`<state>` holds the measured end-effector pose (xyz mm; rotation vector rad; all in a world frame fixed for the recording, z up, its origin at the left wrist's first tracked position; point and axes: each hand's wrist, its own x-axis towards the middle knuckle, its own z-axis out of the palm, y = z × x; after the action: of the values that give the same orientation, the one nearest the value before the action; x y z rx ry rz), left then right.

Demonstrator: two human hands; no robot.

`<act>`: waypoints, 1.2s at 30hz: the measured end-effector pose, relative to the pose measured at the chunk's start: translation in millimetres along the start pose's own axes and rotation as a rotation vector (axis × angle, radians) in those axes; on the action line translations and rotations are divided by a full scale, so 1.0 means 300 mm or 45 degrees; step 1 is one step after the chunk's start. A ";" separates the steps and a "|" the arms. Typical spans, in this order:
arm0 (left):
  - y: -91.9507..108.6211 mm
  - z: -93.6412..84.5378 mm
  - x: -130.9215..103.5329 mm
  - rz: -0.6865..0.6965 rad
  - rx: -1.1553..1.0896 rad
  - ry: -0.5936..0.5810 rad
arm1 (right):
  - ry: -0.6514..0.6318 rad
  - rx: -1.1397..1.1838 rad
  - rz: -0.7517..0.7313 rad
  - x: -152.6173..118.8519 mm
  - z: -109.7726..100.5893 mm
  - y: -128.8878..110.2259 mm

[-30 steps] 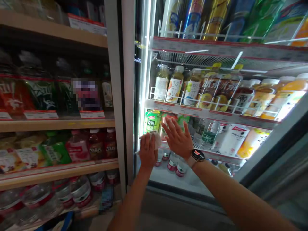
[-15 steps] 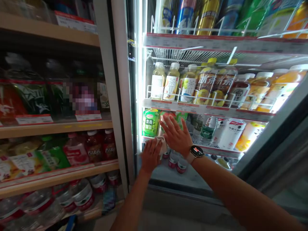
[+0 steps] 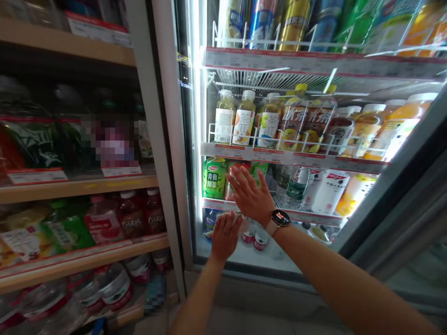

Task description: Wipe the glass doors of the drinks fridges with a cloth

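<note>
My left hand (image 3: 225, 235) presses a pale cloth (image 3: 212, 231) beneath its fingers, just under the lower shelf edge of a lit drinks cooler. The cloth shows at the left and above the fingers. Above and to the right, my right hand (image 3: 252, 193) is spread palm-forward, with a watch (image 3: 280, 218) on the wrist. Nothing shows in it. It partly covers a red-capped drink beside a green tea carton (image 3: 214, 178). Whether the palm touches glass or a drink, I cannot tell.
Bottles of tea (image 3: 244, 118) stand behind a wire rail on the cooler's middle shelf, cans above. A clear bottle (image 3: 296, 186) is right of my hands. Wooden shelves (image 3: 80, 184) with bottles fill the left. A dark door frame (image 3: 394, 186) slants at right.
My left hand has moved slightly down with the cloth, which now sticks out to the left of the fingers. My right hand stays spread. The view has shifted a little.
</note>
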<state>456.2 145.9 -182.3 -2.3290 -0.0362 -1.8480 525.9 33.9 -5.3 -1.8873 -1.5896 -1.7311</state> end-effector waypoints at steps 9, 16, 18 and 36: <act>-0.124 -0.037 0.131 -0.385 -0.095 0.174 | -0.096 0.075 0.097 -0.024 -0.042 -0.020; -0.049 -0.010 0.142 -0.434 -0.105 0.243 | -0.091 0.009 0.375 -0.309 -0.018 -0.082; -0.005 -0.001 0.151 -0.337 -0.129 0.208 | -0.009 -0.052 0.385 -0.356 0.028 -0.092; 0.017 0.009 0.086 -0.229 -0.172 0.176 | 0.120 -0.064 0.409 -0.361 0.064 -0.100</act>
<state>465.4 139.2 -158.4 -2.3471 -0.1099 -2.1568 539.3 -3.2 -112.1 -1.9244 -1.1450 -1.7027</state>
